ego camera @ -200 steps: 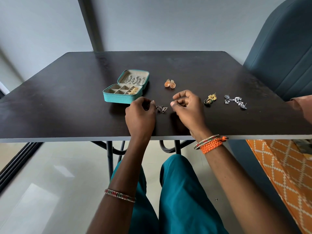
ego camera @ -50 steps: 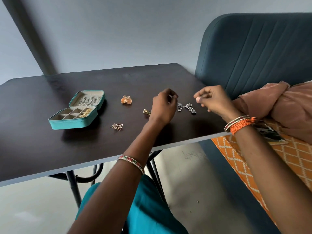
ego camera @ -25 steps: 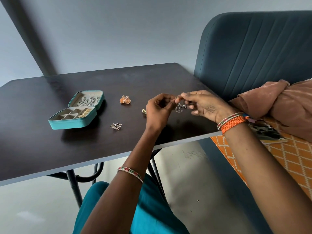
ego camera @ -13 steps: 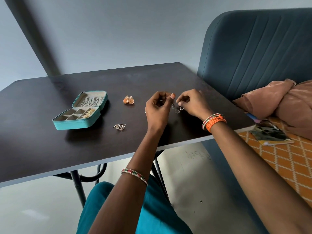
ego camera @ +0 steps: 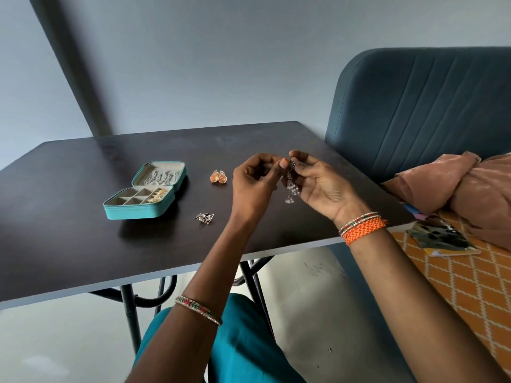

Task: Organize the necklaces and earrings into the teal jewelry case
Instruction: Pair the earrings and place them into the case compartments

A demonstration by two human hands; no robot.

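Pinching a silver dangling earring (ego camera: 290, 186) at its top, held above the dark table (ego camera: 83, 244) between left hand (ego camera: 254, 186) and right hand (ego camera: 320, 186). Gripped by thumb and fingertips of both hands, remaining fingers curled, right palm turned up toward the camera, sparkling end of the piece hanging free below the fingers and clear of the tabletop. Lay open well to the left, the teal jewelry case (ego camera: 143, 189), lid tipped back with silver pieces (ego camera: 161, 176) lined up inside it, and gold earrings (ego camera: 157, 195) filling one right-hand compartment of the divided tray, other compartments hard to read. Rested between case and left hand, a pair of round orange earrings (ego camera: 218, 177), touching each other. Sat nearer the front edge, below those, a pair of triangular silver earrings (ego camera: 205, 217), apart from the case. Worn on the right wrist, an orange woven band (ego camera: 363, 230) beside thin beaded bangles; on the left forearm, a beaded bangle (ego camera: 197, 309). Stood to the right of the table, a blue upholstered seat back (ego camera: 420, 106), with brown cloth (ego camera: 456, 189) bundled on an orange patterned cover (ego camera: 470, 286).
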